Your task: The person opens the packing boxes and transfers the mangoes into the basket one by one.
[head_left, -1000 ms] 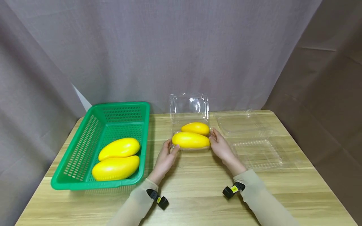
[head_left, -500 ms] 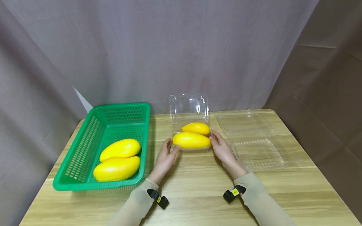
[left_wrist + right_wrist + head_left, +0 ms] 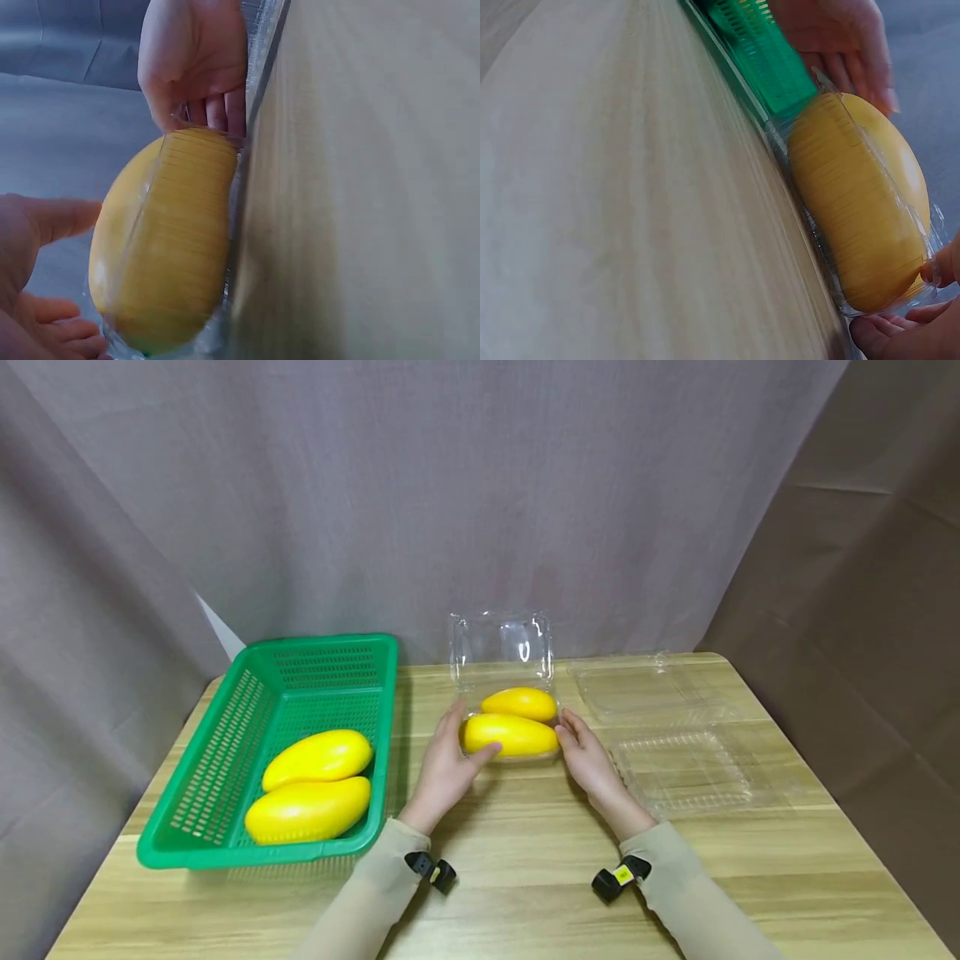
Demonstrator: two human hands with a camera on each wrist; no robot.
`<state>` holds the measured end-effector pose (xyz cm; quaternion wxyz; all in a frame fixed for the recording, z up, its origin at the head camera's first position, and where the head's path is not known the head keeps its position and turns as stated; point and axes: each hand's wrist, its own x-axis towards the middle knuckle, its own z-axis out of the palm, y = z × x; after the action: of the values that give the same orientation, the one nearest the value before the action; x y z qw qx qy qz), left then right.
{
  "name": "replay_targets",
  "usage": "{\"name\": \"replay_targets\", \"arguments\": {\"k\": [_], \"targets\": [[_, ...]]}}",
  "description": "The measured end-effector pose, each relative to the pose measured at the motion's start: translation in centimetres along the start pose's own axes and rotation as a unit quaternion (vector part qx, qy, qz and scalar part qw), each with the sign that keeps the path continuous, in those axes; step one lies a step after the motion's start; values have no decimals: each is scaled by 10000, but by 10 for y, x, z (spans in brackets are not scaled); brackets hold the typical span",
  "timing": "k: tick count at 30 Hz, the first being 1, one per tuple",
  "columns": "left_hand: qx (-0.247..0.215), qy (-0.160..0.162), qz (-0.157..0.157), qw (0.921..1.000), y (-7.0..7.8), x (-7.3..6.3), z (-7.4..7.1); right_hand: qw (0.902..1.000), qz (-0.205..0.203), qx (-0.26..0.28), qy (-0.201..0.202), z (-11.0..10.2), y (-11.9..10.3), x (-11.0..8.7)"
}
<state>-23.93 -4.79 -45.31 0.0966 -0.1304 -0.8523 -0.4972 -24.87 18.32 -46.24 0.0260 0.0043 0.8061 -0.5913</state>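
In the head view, a clear plastic clamshell container (image 3: 501,647) stands at the middle of the table with its lid raised. Two yellow mangoes, a rear mango (image 3: 519,702) and a front mango (image 3: 510,735), lie side by side in its base. My left hand (image 3: 446,772) is at the container's left end, fingers extended along the side and thumb spread over the front mango. From the left wrist view, that thumb (image 3: 71,217) reaches to the mango's surface. My right hand (image 3: 592,764) pinches the container's right end, its thumb (image 3: 934,271) at the rim in the right wrist view.
A green plastic basket (image 3: 387,727) sits on the left with an upper mango (image 3: 318,759) and a lower mango (image 3: 309,810) inside. To the right lies another open clear container (image 3: 686,768), flat on the wooden table (image 3: 525,877). Grey curtain (image 3: 480,502) hangs behind.
My left hand has slid forward and to the right along the container's end, its thumb moving over the front mango. The right hand stays at its end.
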Motion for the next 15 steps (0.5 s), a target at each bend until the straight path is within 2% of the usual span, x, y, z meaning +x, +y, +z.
{"name": "replay_targets", "arguments": {"k": [5,9,15], "targets": [[142,-420,262,9987,9,7,3,10000,45,-15,45,1,3,0],[478,-564,491,9961,10,13,5,9999,109,-56,67,1,4,0],[1286,-1003,767,9836,1,20,6,9998,138,-145,88,2,2,-2]]}}
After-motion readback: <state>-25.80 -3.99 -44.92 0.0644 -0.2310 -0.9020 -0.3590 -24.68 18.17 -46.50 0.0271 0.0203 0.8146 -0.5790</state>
